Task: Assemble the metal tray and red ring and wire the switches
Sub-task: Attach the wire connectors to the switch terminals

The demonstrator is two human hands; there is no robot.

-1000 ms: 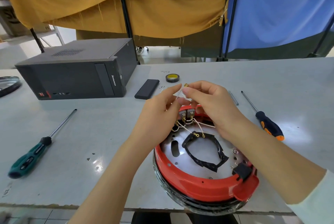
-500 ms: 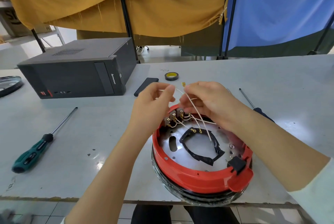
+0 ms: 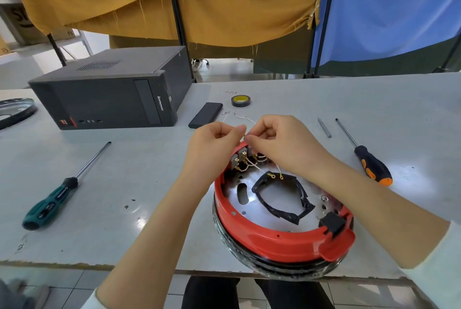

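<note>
At the table's near edge, the red ring (image 3: 279,241) already sits around the metal tray (image 3: 274,199), so that part looks done. The switches (image 3: 240,159) line the ring at 11 o'clock, some wires (image 3: 259,167) attached, two ring terminals lying loose on the tray. Left hand (image 3: 212,141) and right hand (image 3: 279,144) each pinch a thin wire above them; wiring seems unfinished.

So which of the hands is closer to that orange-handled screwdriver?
The right. The right hand is over the far edge of the red ring, with the screwdriver lying off to its right. The left hand sits farther away, on the other side.
</note>
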